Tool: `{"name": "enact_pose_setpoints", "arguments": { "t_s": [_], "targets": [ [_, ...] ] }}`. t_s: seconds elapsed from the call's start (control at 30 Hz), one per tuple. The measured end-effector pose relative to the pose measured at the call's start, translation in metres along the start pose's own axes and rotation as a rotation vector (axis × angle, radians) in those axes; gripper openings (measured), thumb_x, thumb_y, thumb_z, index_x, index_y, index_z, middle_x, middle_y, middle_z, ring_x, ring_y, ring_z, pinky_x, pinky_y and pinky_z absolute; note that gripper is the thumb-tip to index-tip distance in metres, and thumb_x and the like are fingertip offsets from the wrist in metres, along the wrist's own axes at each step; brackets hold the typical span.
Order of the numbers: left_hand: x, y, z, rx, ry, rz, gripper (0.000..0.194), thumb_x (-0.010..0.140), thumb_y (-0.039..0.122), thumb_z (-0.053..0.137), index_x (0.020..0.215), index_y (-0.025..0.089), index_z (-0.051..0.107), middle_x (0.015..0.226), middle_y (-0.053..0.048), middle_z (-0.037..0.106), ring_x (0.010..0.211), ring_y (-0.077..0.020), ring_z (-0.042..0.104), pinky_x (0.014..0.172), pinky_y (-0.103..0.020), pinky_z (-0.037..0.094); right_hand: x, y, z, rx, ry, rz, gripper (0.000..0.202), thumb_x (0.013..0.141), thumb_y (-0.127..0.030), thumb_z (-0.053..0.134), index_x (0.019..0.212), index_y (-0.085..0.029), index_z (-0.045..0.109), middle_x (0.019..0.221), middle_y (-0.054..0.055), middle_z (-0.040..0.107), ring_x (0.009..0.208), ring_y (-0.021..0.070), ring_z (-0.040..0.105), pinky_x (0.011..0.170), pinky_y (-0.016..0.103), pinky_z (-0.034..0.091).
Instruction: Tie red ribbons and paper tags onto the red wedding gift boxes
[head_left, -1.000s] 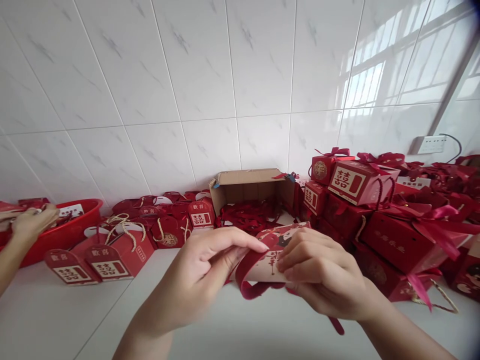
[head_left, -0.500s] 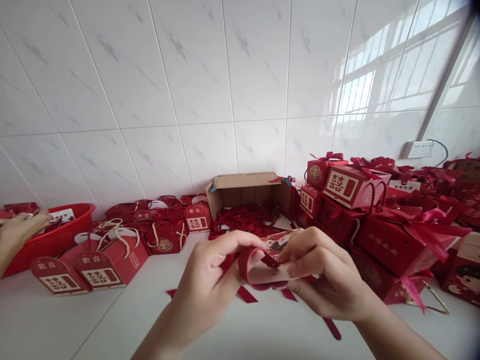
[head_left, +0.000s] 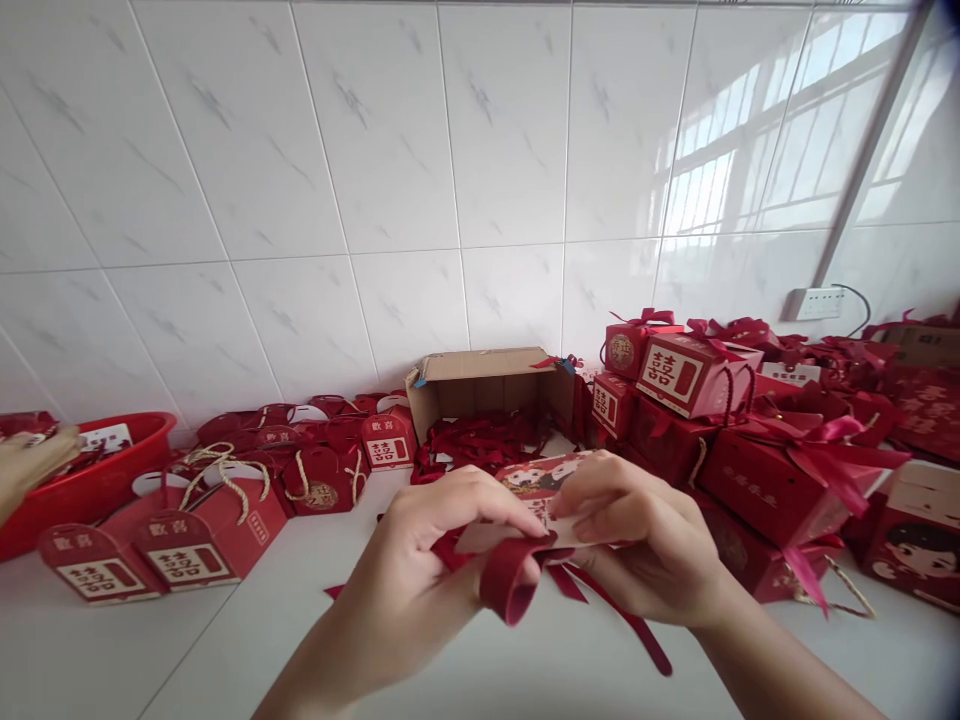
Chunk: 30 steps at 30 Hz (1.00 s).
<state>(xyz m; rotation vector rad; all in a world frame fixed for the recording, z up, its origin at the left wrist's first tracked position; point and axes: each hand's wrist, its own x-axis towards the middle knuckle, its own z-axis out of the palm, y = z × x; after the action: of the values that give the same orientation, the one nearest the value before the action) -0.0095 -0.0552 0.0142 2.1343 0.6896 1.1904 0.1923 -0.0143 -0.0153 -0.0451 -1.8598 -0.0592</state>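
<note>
Head view: my left hand (head_left: 420, 570) is closed on the curled red ribbon (head_left: 502, 585), thumb inside its loop and index fingertip against the printed card (head_left: 540, 478); my right hand (head_left: 645, 530) pinches that card from the other side, just above the counter (head_left: 285, 650). Taking my hands as the dial's centre, a loose ribbon tail (head_left: 649, 645) trails toward four o'clock; how the ribbon passes through or around the card is hidden by my fingers.

I judge the loop could spring open if my thumb eases off, since the ribbon looks springy; uneven pulling might twist it; pressing too hard could crease the card; the dangling tail could snag or get pinned under my wrist.

The counter is pale and smooth, with a seam running at eight o'clock; at twelve stands an open carton (head_left: 487, 363) of tangled ribbons (head_left: 487, 435), before a glossy tiled wall (head_left: 390, 150); rope-handled boxes (head_left: 244, 530) sit at nine; behind them, toward ten, a co-worker's hand (head_left: 41, 460) is at a red tub (head_left: 139, 440); bow-topped boxes (head_left: 690, 375) pile up at two; window light glares off the tiles above them.
</note>
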Motion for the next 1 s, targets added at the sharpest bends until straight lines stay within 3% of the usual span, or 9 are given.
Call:
{"name": "enact_pose_setpoints", "arguments": {
  "t_s": [0.1, 0.17, 0.37, 0.5, 0.6, 0.7, 0.83, 1.0],
  "targets": [
    [0.0, 0.003, -0.004, 0.043, -0.07, 0.115, 0.021, 0.084, 0.008, 0.06, 0.097, 0.021, 0.07, 0.096, -0.006, 0.072, 0.093, -0.0183, 0.065, 0.083, -0.029, 0.053, 0.002, -0.001, -0.002, 0.015, 0.022, -0.04, 0.017, 0.081, -0.003, 0.058, 0.09, -0.017, 0.054, 0.077, 0.006, 0.065, 0.067, 0.0157, 0.063, 0.059, 0.031, 0.052],
    [0.0, 0.005, -0.007, 0.05, -0.101, 0.144, 0.027, 0.086, 0.007, 0.054, 0.101, 0.022, 0.071, 0.104, -0.008, 0.071, 0.103, -0.0208, 0.063, 0.09, -0.033, 0.052, 0.004, -0.001, -0.003, 0.003, 0.028, -0.043, 0.019, 0.079, -0.001, 0.058, 0.087, -0.018, 0.054, 0.075, 0.005, 0.065, 0.064, 0.015, 0.062, 0.058, 0.03, 0.051],
    [0.0, 0.005, -0.008, -0.028, -0.12, 0.037, 0.037, 0.095, 0.04, 0.042, 0.119, 0.026, 0.067, 0.119, -0.013, 0.064, 0.112, -0.0306, 0.06, 0.092, -0.045, 0.054, 0.006, -0.004, -0.004, -0.008, 0.012, -0.036, 0.021, 0.077, 0.0, 0.058, 0.084, -0.019, 0.053, 0.076, 0.004, 0.066, 0.064, 0.0142, 0.062, 0.058, 0.031, 0.05],
    [-0.002, 0.001, -0.005, -0.037, -0.11, -0.021, 0.041, 0.095, 0.046, 0.039, 0.122, 0.029, 0.066, 0.133, -0.012, 0.057, 0.126, -0.0333, 0.052, 0.094, -0.044, 0.054, 0.006, -0.006, -0.004, 0.031, 0.002, -0.043, 0.023, 0.076, 0.001, 0.058, 0.086, -0.019, 0.053, 0.076, 0.004, 0.065, 0.065, 0.0143, 0.062, 0.06, 0.032, 0.051],
    [-0.002, 0.001, -0.004, -0.075, -0.12, -0.003, 0.039, 0.096, 0.042, 0.039, 0.119, 0.028, 0.067, 0.131, -0.012, 0.058, 0.118, -0.0308, 0.058, 0.09, -0.042, 0.056, 0.005, -0.006, -0.004, 0.036, 0.018, -0.04, 0.024, 0.076, 0.002, 0.057, 0.086, -0.018, 0.053, 0.076, 0.005, 0.065, 0.064, 0.0145, 0.061, 0.059, 0.032, 0.05],
    [-0.001, 0.001, -0.003, -0.043, -0.115, 0.02, 0.034, 0.091, 0.028, 0.047, 0.119, 0.028, 0.067, 0.131, -0.01, 0.059, 0.116, -0.03, 0.06, 0.093, -0.042, 0.054, 0.004, -0.005, -0.004, 0.048, 0.035, -0.025, 0.024, 0.075, 0.002, 0.056, 0.088, -0.018, 0.054, 0.076, 0.005, 0.065, 0.064, 0.0151, 0.061, 0.058, 0.033, 0.049],
    [0.001, -0.001, -0.001, 0.085, -0.096, 0.1, 0.051, 0.075, 0.008, 0.053, 0.121, 0.026, 0.064, 0.129, -0.007, 0.062, 0.119, -0.0288, 0.057, 0.097, -0.041, 0.052, 0.003, -0.002, -0.004, 0.073, 0.056, -0.01, 0.025, 0.074, 0.002, 0.058, 0.089, -0.018, 0.054, 0.077, 0.005, 0.065, 0.066, 0.0155, 0.062, 0.059, 0.033, 0.05],
    [0.002, -0.002, 0.004, 0.165, -0.023, 0.182, 0.051, 0.072, 0.006, 0.054, 0.119, 0.025, 0.064, 0.122, -0.007, 0.066, 0.113, -0.0261, 0.06, 0.098, -0.039, 0.05, 0.003, -0.001, -0.003, 0.076, 0.084, 0.016, 0.024, 0.075, 0.001, 0.06, 0.087, -0.018, 0.053, 0.077, 0.004, 0.064, 0.066, 0.0156, 0.062, 0.06, 0.033, 0.05]
  ]
}}
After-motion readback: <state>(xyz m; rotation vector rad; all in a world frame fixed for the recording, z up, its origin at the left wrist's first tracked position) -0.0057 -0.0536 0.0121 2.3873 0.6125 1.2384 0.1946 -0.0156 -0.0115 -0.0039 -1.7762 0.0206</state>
